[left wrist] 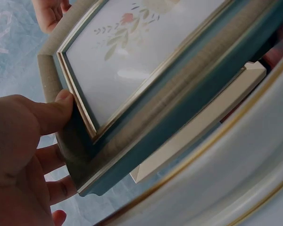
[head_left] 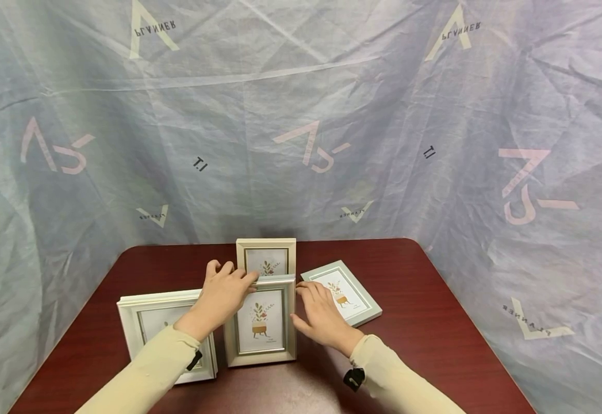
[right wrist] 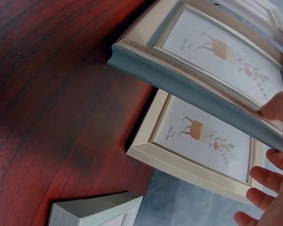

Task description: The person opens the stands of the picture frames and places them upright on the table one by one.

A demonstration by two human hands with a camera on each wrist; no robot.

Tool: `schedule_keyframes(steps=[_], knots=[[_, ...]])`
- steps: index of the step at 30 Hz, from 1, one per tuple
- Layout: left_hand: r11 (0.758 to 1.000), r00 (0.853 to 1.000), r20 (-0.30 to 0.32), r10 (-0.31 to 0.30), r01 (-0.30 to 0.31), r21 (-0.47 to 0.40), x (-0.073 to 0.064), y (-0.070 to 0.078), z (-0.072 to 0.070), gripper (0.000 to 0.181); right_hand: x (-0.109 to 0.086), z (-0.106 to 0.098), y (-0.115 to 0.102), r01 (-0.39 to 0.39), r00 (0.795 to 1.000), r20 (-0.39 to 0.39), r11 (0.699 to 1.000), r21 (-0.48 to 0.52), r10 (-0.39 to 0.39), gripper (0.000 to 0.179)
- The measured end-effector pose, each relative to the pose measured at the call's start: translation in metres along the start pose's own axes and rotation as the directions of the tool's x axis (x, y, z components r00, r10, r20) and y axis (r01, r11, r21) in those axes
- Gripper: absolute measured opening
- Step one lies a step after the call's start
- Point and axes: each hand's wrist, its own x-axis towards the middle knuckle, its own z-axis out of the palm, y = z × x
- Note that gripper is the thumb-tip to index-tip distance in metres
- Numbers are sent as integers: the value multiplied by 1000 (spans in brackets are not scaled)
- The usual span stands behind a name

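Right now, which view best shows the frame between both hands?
Head: the frame shows nearly whole, the left hand covering only an upper corner. The left wrist view cuts off its lower part; the right wrist view shows its front and side, cropped.

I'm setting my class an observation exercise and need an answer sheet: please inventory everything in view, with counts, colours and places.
Front frame: one, silvery beige, upright, centre
Rear frame: one, cream, upright behind it
Left frame: at least one, off-white, left, partly hidden by an arm
Right frame: one, pale grey-green, right, turned at an angle
Plant prints: three clearly seen, white ground, in the front, rear and right frames
Table: one, dark red, below
Backdrop: one, grey, lettered, behind
Sleeves: two, cream, on the arms
Wrist pieces: two, black, at the wrists
Left hand: one, bare, gripping the front frame
Right hand: one, bare, at its right edge
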Motion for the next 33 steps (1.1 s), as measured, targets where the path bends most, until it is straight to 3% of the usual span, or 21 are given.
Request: schedule_keyframes(steps=[6,20,26,33], knots=[[1000,999,33,-12,13,-12,-2,0,-2,27,-2,1,0,-1,1000,3,1000,-2,1,49],[1000,1000,-11,-8,8,-24,-3,2,0,26,-5,-3,3,12,1000,18,1000,-20,-12,50],[999,999,20,-30,30,-29,-3,8,1,32,-6,-9,17,33,999,-4,998,-44,-34,46],[998,1000,0,-6,6,-66,4,19,3,47,-10,-16,50,-4,999,-44,996,-92,0,46]])
